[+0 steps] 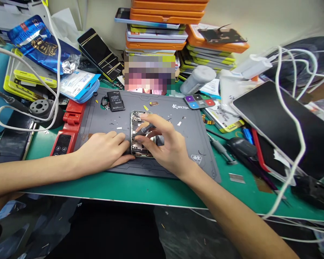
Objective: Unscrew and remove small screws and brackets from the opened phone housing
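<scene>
An opened phone [136,148] with its inner parts bare lies on the grey mat [102,122]. My right hand [166,140] is over it, its fingers closed round a dark screwdriver [143,130] that slants down to the phone. My left hand [105,149] rests on the mat at the phone's left edge, its fingers curled; whether they hold anything is hidden. A black battery [116,101] lies behind and to the left of the phone, and small loose parts are scattered on the mat.
Stacked orange cases [167,16] stand at the back. A red device [63,138] lies left of the mat. On the right are a grey tool [221,148], a metal blade [237,178], a large black panel [283,122] and white cables [299,133].
</scene>
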A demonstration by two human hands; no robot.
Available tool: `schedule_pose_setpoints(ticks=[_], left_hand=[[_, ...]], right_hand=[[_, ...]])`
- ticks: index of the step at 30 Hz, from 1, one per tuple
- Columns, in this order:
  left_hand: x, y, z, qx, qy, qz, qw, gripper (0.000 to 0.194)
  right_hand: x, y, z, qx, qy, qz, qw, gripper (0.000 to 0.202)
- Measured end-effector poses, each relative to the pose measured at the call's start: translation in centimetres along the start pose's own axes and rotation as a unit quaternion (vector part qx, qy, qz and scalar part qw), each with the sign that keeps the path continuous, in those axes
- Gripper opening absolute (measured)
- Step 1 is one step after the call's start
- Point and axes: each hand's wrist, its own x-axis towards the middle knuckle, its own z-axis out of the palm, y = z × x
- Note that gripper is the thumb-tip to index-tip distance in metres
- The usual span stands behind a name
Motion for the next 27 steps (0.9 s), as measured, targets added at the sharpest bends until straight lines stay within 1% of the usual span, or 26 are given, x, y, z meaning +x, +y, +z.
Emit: schedule_pose_setpoints(ticks=[4, 7, 13, 17, 20, 23, 27], left_hand=[[-0.02, 0.09, 0.03, 0.005, 0.007, 0.000, 1.000, 0.047], [0.00, 0.09, 0.00, 0.012, 0.014, 0.001, 1.000, 0.048], [0.05, -0.26, -0.02, -0.002, 0.039, 0.008, 0.999, 0.051], [0.03, -0.43, -0.01, -0.004, 0.052, 0.004, 0.999, 0.042], [0.00, -0.44, -0.05, -0.008, 0.058, 0.000, 0.998, 0.036], [0.01, -0.41, -0.21, -0.016, 0.053, -0.015, 0.998, 0.033], [0.12, -0.41, -0.43, -0.035, 0.022, -0.042, 0.998, 0.029]], right_hand=[[0.07, -0.32, 0.10, 0.038, -0.001, 0.010, 0.999, 0.056], [-0.05, -0.49, 0.03, 0.062, -0.028, 0.017, 0.998, 0.065], [-0.32, -0.19, -0.12, 0.045, -0.017, -0.003, 0.999, 0.067], [-0.47, 0.04, -0.08, 0.041, -0.014, 0.008, 0.999, 0.069], [-0.51, 0.06, -0.07, 0.024, -0.004, 0.000, 1.000, 0.068], [-0.55, 0.09, 0.00, 0.020, -0.001, -0.004, 1.000, 0.065], [-0.63, 0.15, 0.33, 0.025, 0.022, 0.016, 0.999, 0.060]])
